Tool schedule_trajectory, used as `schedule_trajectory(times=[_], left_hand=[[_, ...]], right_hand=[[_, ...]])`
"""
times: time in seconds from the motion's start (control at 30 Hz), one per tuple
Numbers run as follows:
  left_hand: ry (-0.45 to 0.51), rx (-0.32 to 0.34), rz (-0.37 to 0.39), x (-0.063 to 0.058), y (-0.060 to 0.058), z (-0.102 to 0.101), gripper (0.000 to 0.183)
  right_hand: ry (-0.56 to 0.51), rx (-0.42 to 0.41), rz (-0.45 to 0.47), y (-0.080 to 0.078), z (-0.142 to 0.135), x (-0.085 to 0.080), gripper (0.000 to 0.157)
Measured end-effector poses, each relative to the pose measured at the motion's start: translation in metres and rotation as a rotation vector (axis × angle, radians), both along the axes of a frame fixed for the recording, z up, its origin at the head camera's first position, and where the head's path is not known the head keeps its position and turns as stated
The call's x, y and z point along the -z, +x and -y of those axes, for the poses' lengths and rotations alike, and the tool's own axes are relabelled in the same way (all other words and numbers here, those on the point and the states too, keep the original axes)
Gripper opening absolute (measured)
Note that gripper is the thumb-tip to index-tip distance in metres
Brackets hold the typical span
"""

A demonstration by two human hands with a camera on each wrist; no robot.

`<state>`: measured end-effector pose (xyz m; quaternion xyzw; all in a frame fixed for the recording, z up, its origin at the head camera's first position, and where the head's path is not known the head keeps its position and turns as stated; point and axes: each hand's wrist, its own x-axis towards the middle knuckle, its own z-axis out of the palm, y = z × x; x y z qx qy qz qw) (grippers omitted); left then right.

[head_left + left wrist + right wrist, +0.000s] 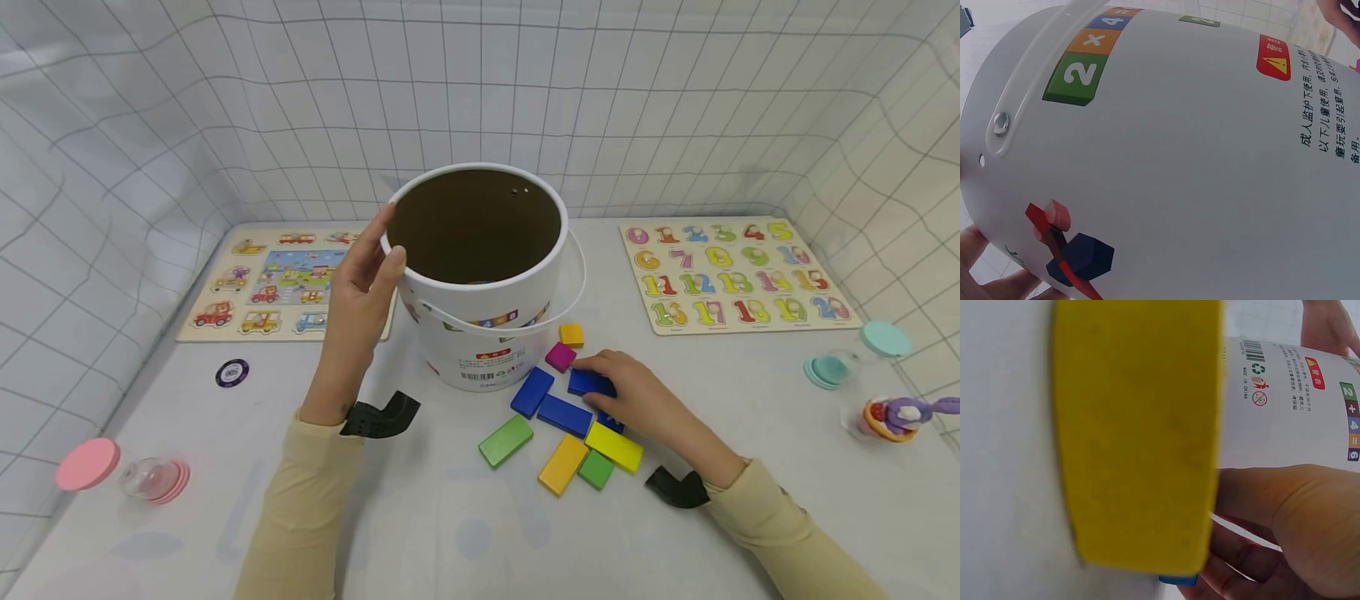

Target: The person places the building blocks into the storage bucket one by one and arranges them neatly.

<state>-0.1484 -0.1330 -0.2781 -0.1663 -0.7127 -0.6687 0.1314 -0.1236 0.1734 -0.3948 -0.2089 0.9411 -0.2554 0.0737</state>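
Observation:
A white bucket point(480, 333) with a thin handle stands upright, its mouth tilted toward the view. My left hand point(360, 292) grips its left rim, thumb at the edge and fingers along the outer side. Printed number tiles cover the bucket wall point(1179, 156) in the left wrist view. Right of the bucket, my right hand point(637, 396) pinches a blue block point(588, 382), index finger at the far edge and thumb at the near one. Another blue block point(611, 422) is partly hidden under this hand. A yellow block point(1138, 437) fills much of the right wrist view.
Around lie more blue blocks point(565, 416), a magenta block point(560, 357), orange block point(563, 465) and green block point(506, 442). Behind are a vehicle puzzle board point(251, 325) and a number board point(738, 275). A round chip point(232, 373) and small toys point(896, 417) lie at the sides.

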Motion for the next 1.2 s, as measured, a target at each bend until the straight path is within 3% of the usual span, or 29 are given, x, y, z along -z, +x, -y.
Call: schedule_trajectory(times=[0.6,1.2], left_hand=[[-0.001,0.011,-0.011,-0.0001,-0.0014,0.0011,0.048],[-0.022,-0.012,-0.001,-0.0003,-0.0015,0.0001,0.049]], right_hand=[[-0.127,-0.024,-0.003,-0.0011,-0.0008,-0.0014,0.042],[-0.148,-0.037,-0.010,-0.0038,-0.0057,-0.0010,0.039]])
